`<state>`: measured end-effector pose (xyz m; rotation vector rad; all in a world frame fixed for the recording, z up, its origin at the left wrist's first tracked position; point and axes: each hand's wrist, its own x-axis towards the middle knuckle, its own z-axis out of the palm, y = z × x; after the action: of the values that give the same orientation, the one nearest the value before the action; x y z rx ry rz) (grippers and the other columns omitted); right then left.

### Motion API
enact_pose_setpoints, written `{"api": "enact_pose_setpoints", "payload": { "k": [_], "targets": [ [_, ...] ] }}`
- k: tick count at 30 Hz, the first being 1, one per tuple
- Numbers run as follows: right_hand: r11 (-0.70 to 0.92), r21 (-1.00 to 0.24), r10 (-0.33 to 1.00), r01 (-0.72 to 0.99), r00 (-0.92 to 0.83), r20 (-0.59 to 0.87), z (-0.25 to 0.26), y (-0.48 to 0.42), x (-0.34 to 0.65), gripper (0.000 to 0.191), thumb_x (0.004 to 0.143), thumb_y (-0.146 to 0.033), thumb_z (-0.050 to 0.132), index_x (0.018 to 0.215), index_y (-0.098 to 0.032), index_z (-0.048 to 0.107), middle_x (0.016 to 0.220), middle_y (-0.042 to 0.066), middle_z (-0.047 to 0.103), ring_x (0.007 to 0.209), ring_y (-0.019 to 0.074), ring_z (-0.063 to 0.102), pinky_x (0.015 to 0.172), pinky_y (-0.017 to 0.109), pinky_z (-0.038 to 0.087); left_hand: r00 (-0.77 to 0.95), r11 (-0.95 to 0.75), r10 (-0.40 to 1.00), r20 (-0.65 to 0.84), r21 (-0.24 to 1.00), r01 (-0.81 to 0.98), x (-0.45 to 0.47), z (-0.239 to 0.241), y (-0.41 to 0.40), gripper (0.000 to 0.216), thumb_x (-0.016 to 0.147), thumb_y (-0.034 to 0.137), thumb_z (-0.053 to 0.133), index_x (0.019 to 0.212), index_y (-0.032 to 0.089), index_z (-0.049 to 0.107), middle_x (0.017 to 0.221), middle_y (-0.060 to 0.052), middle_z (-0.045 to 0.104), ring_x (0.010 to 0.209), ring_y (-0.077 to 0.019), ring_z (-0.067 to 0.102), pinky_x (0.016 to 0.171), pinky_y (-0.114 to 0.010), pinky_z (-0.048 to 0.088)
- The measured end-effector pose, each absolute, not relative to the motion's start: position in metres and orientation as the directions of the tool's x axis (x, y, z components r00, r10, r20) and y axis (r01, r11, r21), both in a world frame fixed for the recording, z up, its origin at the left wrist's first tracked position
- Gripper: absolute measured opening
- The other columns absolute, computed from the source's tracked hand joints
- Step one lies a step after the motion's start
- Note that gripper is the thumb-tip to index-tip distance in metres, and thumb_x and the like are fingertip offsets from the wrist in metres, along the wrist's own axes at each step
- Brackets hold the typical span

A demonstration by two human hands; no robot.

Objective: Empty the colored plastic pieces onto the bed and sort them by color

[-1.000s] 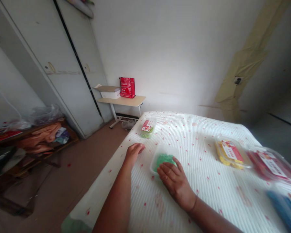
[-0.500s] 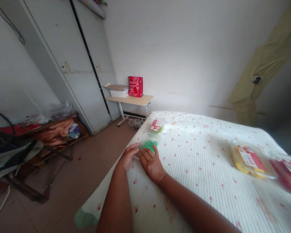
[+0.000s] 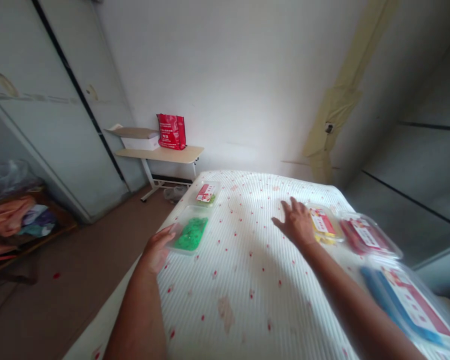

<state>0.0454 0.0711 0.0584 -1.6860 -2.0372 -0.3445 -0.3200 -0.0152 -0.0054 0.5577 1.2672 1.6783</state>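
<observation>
My left hand [image 3: 158, 250] grips the near left edge of a clear plastic container [image 3: 190, 235] with bright green pieces inside, standing on the bed. No label shows on it. Over the right side of the bed, my right hand [image 3: 297, 220] is open with fingers spread, holding nothing. It is just left of a labelled clear container with yellow contents [image 3: 324, 224]; I cannot tell whether they touch. Beyond the green pieces lies another labelled container [image 3: 207, 193] with light green contents.
On the right lie labelled containers with red contents [image 3: 367, 235] and blue contents [image 3: 408, 300]. The white quilted bed cover [image 3: 243, 280] has red spots. Past the bed, a small table [image 3: 172, 155] bears a red bag [image 3: 171, 132] and a white box [image 3: 140, 142].
My right hand has left the green container and swung right toward the yellow one, its fingers spreading. My left hand stays at the green container. The view has turned right.
</observation>
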Motion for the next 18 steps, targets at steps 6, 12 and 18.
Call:
{"api": "enact_pose_setpoints", "payload": {
  "k": [6, 12, 18],
  "targets": [
    [-0.162, 0.020, 0.980, 0.987, 0.158, 0.117, 0.071, 0.100, 0.140, 0.072, 0.073, -0.065, 0.050, 0.132, -0.025, 0.042, 0.135, 0.015, 0.038, 0.116, 0.0440, 0.039, 0.084, 0.058, 0.038, -0.466, -0.058, 0.868, -0.171, 0.897, -0.438, -0.320, -0.003, -0.016, 0.043, 0.044, 0.023, 0.078, 0.085, 0.014, 0.072, 0.085, -0.007, 0.073, 0.088, -0.0250, 0.066, 0.074, -0.032, 0.051],
    [-0.210, -0.020, 0.976, 0.977, 0.209, -0.058, 0.059, 0.117, 0.144, 0.064, 0.072, -0.067, 0.046, 0.123, -0.029, 0.049, 0.133, 0.014, 0.037, 0.117, 0.0470, 0.036, 0.080, 0.063, 0.036, -0.486, -0.082, 0.858, -0.169, 0.888, -0.453, -0.319, -0.002, -0.015, 0.043, 0.043, 0.023, 0.078, 0.085, 0.015, 0.072, 0.085, -0.007, 0.074, 0.088, -0.0250, 0.066, 0.073, -0.030, 0.052],
    [-0.131, -0.141, 0.990, 0.981, 0.122, -0.071, 0.057, 0.120, 0.078, 0.058, 0.073, -0.064, 0.046, 0.118, -0.027, 0.053, 0.133, 0.013, 0.035, 0.119, 0.0416, 0.034, 0.081, 0.063, 0.036, -0.489, -0.087, 0.859, -0.149, 0.900, -0.428, -0.320, -0.006, -0.013, 0.049, 0.043, 0.026, 0.078, 0.090, 0.013, 0.071, 0.089, -0.009, 0.073, 0.096, -0.0281, 0.064, 0.080, -0.034, 0.050]
  ]
}}
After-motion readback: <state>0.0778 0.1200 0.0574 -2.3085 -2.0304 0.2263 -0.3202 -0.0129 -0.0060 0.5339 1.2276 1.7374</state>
